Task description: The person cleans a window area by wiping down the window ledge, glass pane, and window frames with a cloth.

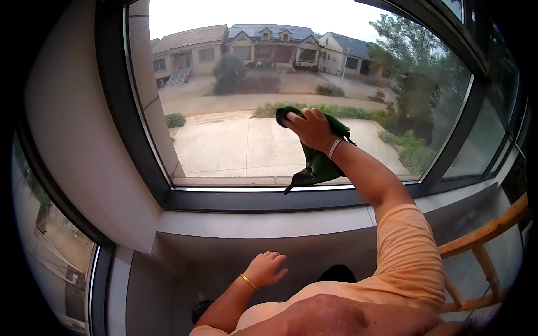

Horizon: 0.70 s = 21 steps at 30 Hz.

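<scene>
A dark green cloth (317,164) is bunched under my right hand (309,129), which presses it against the window pane (218,140). The fingers curl over the bunched part, and the loose end hangs down toward the bottom of the frame. On that wrist sits a pale bangle (335,148). Lower down, my left hand (265,269) hovers in front of my body below the sill, fingers loosely apart and nothing in it. A gold-coloured bracelet (249,281) circles the left wrist.
A dark window frame (241,200) borders the pane, with a white sill (263,222) beneath. To the right stands a wooden piece of furniture with curved rails (482,227). Another window (56,246) is at the left. Houses and shrubs show outside.
</scene>
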Motion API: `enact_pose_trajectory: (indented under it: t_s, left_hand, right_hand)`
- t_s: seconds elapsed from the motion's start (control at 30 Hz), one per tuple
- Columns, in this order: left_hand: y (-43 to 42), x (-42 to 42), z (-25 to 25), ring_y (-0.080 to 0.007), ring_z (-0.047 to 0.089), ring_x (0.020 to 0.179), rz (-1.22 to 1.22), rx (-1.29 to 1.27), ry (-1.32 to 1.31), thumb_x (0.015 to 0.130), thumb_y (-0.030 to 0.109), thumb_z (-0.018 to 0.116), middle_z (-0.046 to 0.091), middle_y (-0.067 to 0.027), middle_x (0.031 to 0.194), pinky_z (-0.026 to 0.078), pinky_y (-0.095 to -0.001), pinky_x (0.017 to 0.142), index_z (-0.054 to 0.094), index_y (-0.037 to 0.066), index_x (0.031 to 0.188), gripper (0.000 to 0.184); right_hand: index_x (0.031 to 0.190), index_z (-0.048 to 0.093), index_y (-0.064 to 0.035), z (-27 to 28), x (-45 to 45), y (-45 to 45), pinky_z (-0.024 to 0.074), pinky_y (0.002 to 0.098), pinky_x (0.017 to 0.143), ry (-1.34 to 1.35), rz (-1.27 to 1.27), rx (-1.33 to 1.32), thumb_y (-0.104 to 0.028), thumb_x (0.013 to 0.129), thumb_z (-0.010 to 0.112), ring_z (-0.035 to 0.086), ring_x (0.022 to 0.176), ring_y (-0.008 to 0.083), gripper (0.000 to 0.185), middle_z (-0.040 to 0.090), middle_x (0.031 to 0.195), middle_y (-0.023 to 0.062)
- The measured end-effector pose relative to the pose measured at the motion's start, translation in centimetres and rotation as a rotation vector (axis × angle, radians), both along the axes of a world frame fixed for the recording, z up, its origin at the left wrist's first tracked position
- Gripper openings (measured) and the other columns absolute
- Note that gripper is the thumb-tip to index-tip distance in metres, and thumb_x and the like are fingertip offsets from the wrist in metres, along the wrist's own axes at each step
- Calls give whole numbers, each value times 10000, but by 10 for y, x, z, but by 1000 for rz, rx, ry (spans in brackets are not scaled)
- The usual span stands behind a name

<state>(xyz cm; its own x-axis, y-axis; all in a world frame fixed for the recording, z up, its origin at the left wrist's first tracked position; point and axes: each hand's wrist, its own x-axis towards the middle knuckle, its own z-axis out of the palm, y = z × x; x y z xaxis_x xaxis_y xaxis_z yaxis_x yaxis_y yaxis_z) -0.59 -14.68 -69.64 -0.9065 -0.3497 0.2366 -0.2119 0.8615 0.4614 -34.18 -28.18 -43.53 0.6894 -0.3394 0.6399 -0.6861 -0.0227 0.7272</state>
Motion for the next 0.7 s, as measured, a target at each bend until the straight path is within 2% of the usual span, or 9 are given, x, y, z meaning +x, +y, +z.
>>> enact_pose_trajectory:
  t_s: [0.1, 0.2, 0.27, 0.33, 0.4, 0.47, 0.53, 0.6, 0.7]
  left_hand:
    - [-1, 15, 8, -339, 653, 1081, 13, -21, 3, 915, 336, 703, 691, -132, 1136, 515, -438, 938, 652, 81, 1193, 381]
    - [-3, 29, 8, -334, 660, 1055, 39, -23, -35, 918, 333, 700, 695, -119, 1112, 518, -440, 921, 658, 83, 1184, 368]
    - [-4, 34, 4, -316, 666, 1043, 48, -31, -40, 927, 353, 674, 694, -100, 1115, 522, -438, 902, 660, 106, 1185, 358]
    - [-3, 32, 9, -323, 656, 1058, 46, -22, -66, 931, 322, 691, 686, -106, 1108, 516, -440, 913, 667, 92, 1176, 337]
    - [-3, 28, 9, -317, 648, 1072, 7, -7, -96, 940, 314, 684, 683, -99, 1118, 508, -435, 922, 669, 98, 1165, 312]
    - [-5, 25, 18, -312, 645, 1075, 1, -18, -104, 943, 310, 681, 683, -97, 1118, 505, -433, 926, 669, 100, 1158, 301]
    - [-4, 19, 22, -307, 642, 1079, -9, -9, -103, 946, 306, 677, 682, -95, 1117, 502, -431, 929, 669, 102, 1152, 290]
    - [-3, 15, 23, -308, 649, 1055, 18, -33, -80, 944, 305, 677, 685, -93, 1093, 506, -428, 920, 672, 107, 1136, 276]
    - [-1, 11, 16, -309, 660, 1025, 15, -29, -38, 935, 301, 682, 690, -89, 1068, 515, -425, 903, 676, 110, 1129, 273]
  right_hand:
    - [1220, 697, -127, 97, -26, 15, 507, 440, 844, -359, -69, -254, -117, 849, 739, 577, 958, 298, 374, 616, 1168, 35]
    - [1194, 701, -134, 201, -77, 6, 559, 450, 768, -469, -148, -723, -237, 954, 659, 630, 928, 358, 265, 647, 1158, 80]
    - [1174, 720, -117, 254, -73, 1, 552, 500, 827, -759, -264, -786, -297, 984, 617, 636, 970, 389, 281, 659, 1161, 123]
    - [1170, 720, -143, 277, -41, -26, 542, 497, 770, -697, -242, -871, -299, 963, 637, 633, 932, 352, 272, 656, 1134, 96]
    - [1271, 642, -85, 280, 24, -45, 564, 468, 844, -627, -157, -635, -241, 979, 581, 623, 995, 368, 337, 621, 1271, 159]
    - [1196, 660, -52, 261, 91, -48, 571, 470, 807, -478, 22, -514, -174, 960, 568, 623, 973, 370, 282, 630, 1206, 152]
    - [1182, 712, -163, 226, 104, -79, 504, 451, 723, -277, 49, -426, -290, 939, 653, 596, 901, 282, 281, 636, 1122, 39]
    - [1096, 701, -148, 165, 119, -82, 437, 401, 705, -105, 158, -336, -242, 873, 680, 555, 902, 223, 243, 588, 1050, -17]
    - [1176, 717, -184, 58, 106, -89, 409, 388, 728, 111, 122, -140, -264, 894, 697, 509, 920, 203, 293, 566, 1194, -49]
